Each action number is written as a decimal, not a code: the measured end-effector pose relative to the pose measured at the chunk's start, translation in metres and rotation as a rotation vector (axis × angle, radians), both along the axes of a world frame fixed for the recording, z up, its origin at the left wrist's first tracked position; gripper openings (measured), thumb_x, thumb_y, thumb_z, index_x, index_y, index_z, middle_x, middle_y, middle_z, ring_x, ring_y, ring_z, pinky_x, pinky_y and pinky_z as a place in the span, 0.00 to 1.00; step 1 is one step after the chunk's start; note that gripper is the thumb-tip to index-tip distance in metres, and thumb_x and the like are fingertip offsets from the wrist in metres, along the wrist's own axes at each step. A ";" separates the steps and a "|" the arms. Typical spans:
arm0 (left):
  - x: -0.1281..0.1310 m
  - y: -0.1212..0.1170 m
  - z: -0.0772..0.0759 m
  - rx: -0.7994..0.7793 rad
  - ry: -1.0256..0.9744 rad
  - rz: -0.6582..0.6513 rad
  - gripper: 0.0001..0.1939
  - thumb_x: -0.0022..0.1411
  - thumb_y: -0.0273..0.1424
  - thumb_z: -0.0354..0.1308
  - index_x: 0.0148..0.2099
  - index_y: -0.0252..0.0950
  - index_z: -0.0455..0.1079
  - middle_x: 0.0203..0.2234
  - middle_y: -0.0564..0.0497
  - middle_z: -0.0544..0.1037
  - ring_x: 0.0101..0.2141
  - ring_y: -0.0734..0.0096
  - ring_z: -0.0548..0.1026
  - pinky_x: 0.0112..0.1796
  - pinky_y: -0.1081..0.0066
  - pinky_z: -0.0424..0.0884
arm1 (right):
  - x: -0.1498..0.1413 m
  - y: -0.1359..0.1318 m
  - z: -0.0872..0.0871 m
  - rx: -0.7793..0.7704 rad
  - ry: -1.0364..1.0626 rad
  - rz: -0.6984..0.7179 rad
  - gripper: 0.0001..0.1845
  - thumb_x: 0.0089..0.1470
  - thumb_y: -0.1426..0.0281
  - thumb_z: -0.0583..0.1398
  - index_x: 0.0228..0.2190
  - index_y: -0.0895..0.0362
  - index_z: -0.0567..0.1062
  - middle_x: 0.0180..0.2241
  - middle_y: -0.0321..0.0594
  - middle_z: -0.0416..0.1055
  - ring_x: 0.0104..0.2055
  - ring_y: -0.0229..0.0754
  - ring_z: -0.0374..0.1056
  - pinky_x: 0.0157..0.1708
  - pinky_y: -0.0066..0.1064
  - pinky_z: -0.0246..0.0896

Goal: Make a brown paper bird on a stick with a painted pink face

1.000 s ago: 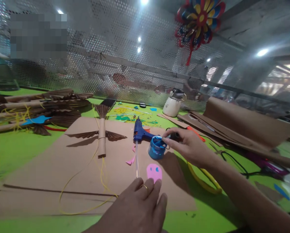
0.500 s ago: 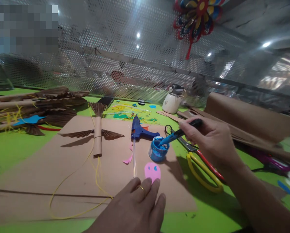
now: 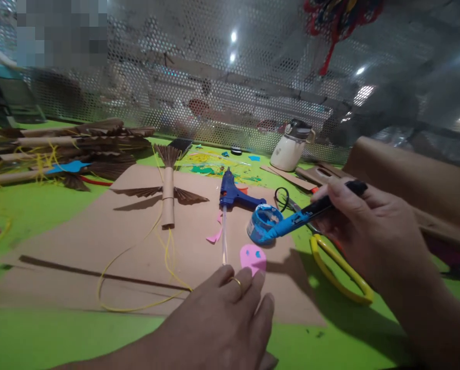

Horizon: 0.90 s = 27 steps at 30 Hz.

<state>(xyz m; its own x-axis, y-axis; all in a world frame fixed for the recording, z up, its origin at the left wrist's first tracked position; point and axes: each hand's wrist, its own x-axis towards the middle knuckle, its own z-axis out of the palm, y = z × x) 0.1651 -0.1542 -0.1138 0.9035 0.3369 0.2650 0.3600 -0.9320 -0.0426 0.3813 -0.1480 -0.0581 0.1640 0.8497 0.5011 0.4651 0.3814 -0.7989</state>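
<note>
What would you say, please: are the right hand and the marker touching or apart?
Touching: the head view shows the right hand gripping the marker, its black end held between thumb and fingers.

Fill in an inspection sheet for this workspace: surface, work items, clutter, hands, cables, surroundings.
Surface: green table, brown paper lying on it.
Work items: open jar, smeared blue; pink cutout with two blue spots; blue-coated tool.
Clutter: glue gun, winged paper figure, scissors, scraps.
Hands: left hand, fingertips at the cutout; right hand grips the tool, its tip in front of the jar, contact unclear.
Cables: nothing clearly seen.
Surroundings: perforated screen behind, bottle before it.
</note>
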 end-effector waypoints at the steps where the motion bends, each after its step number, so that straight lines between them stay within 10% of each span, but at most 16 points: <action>1: 0.000 -0.001 0.001 -0.007 0.002 0.004 0.18 0.63 0.38 0.50 0.50 0.32 0.67 0.50 0.41 0.71 0.50 0.56 0.68 0.47 0.59 0.64 | -0.001 -0.001 -0.004 -0.028 0.008 0.013 0.12 0.56 0.61 0.57 0.27 0.55 0.72 0.18 0.34 0.63 0.18 0.34 0.58 0.15 0.27 0.53; 27: 0.002 0.007 -0.015 0.030 -0.068 -0.085 0.21 0.63 0.39 0.46 0.51 0.31 0.66 0.49 0.38 0.72 0.47 0.52 0.69 0.44 0.57 0.64 | -0.018 -0.007 -0.016 -0.043 -0.198 0.025 0.09 0.54 0.64 0.59 0.26 0.55 0.73 0.17 0.33 0.67 0.18 0.33 0.63 0.18 0.25 0.59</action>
